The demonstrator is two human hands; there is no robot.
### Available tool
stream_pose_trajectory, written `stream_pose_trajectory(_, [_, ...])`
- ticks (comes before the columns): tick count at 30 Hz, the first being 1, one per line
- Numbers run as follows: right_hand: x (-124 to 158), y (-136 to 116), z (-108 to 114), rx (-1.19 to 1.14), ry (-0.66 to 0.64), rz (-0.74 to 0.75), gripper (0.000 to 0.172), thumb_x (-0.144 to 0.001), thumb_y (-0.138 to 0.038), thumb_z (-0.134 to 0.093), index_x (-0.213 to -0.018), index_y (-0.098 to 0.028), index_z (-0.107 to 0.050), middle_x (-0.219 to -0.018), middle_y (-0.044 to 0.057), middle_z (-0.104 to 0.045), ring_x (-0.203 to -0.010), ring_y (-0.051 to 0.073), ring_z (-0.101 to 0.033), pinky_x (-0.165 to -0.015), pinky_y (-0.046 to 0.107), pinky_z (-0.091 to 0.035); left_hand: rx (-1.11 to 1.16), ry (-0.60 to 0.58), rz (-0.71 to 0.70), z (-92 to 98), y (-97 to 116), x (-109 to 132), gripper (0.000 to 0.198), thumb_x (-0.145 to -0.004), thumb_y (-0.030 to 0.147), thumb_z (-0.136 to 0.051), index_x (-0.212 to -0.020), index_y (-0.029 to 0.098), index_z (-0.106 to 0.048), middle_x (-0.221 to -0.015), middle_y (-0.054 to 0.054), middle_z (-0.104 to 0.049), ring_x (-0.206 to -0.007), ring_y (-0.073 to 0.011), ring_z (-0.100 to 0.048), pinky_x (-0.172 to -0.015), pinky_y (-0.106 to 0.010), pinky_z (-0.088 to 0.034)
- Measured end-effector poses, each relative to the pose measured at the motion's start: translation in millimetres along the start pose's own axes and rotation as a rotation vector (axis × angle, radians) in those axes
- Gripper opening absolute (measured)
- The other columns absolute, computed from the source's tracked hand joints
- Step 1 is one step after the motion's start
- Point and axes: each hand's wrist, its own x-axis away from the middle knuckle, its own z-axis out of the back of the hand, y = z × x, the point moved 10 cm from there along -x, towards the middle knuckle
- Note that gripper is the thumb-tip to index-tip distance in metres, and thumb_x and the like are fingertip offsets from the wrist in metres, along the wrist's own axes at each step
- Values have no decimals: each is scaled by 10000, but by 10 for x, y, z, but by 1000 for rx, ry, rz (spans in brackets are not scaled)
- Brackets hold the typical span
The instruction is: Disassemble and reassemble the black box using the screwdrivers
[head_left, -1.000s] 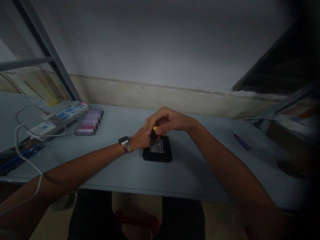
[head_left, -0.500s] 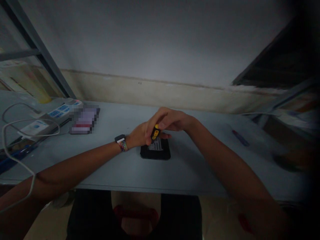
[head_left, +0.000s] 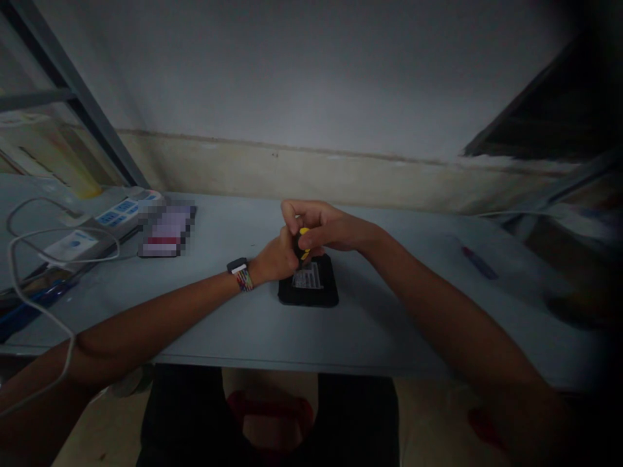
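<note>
My right hand [head_left: 321, 224] is closed on the yellow-and-black handle of a short screwdriver [head_left: 300, 246], its thumb and fingers pinching the upper end. The tip of the screwdriver is hidden. Right against the handle's lower part is my left hand [head_left: 280, 258], with its fingers curled in and mostly out of sight; what they grip cannot be made out. A flat black device [head_left: 307, 298] with rounded corners lies on the table under both hands. It carries a pale printed label [head_left: 307, 277], and its far edge is partly covered.
A phone with a blurred screen [head_left: 169, 230] lies at the left, beside a white power strip [head_left: 111, 217] with loose white cables [head_left: 14, 266]. Farther right lies a slim pen-like thing [head_left: 479, 263]. The wall [head_left: 311, 175] closes off the table's back edge.
My right hand has shifted its fingers around the screwdriver handle, the index finger now lifted at the far side. The whole view has moved slightly.
</note>
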Motion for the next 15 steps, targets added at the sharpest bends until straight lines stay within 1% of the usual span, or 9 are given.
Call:
stream_pose_trajectory(2, [-5, -39, 40, 26, 15, 32, 336, -973, -311, -851, -971, -199, -535, -859, 22, -811, -651, 95, -700, -501, 132, -435, -52, -40, -17, -44, -39, 18, 200, -1031, 343, -632, -1097, 177, -722, -1115, -121, -798, -1118, -254, -769, -1028, -444, -668])
stream_pose_trajectory(4, [-3, -62, 57, 46, 15, 47, 315, -954, -301, -872, -966, -182, -580, -883, 29, -827, -670, 100, -723, -535, 145, -485, -63, -68, -43, -70, -47, 39, 218, -1046, 334, -596, -1114, 181, -735, -1143, -119, -798, -1127, -256, -768, -1046, -466, -664])
stream_pose_trajectory(7, [19, -56, 42, 45, -19, 35, 311, -904, -316, -924, -965, -163, -660, -916, 51, -853, -786, 142, -792, -709, 235, -614, -38, -64, -32, -51, -60, 65, 265, -1045, 364, -606, -1183, 176, -731, -1175, -127, -793, -1084, -248, -783, -978, -437, -687])
stream_pose_trajectory(9, [41, -29, 36, 45, -32, -3, 322, -870, -341, -955, -960, -153, -709, -948, 67, -863, -822, 153, -801, -793, 283, -640, -20, -52, -11, -26, -71, 82, 311, -1016, 362, -646, -1247, 163, -709, -1204, -142, -794, -1078, -252, -789, -925, -414, -698])
stream_pose_trajectory(10, [51, -16, 32, 53, -37, -26, 329, -859, -359, -964, -960, -148, -733, -943, 69, -861, -804, 147, -791, -787, 275, -635, -12, -51, -11, -17, -67, 91, 339, -1000, 363, -666, -1269, 158, -699, -1223, -150, -794, -1092, -260, -790, -914, -412, -700])
stream_pose_trajectory(12, [66, -1, 11, 90, -54, -68, 349, -848, -401, -970, -977, -135, -785, -894, 63, -845, -742, 129, -754, -727, 239, -607, -4, -60, -24, -12, -43, 105, 360, -991, 380, -695, -1276, 159, -699, -1247, -153, -798, -1137, -279, -785, -929, -418, -697])
stream_pose_trajectory(15, [64, -23, -64, 117, -102, -83, 359, -881, -436, -935, -1011, -115, -842, -819, 59, -815, -659, 110, -686, -625, 205, -543, -24, -79, -34, -17, 0, 105, 301, -1026, 423, -694, -1207, 186, -736, -1198, -121, -818, -1180, -274, -777, -975, -401, -688])
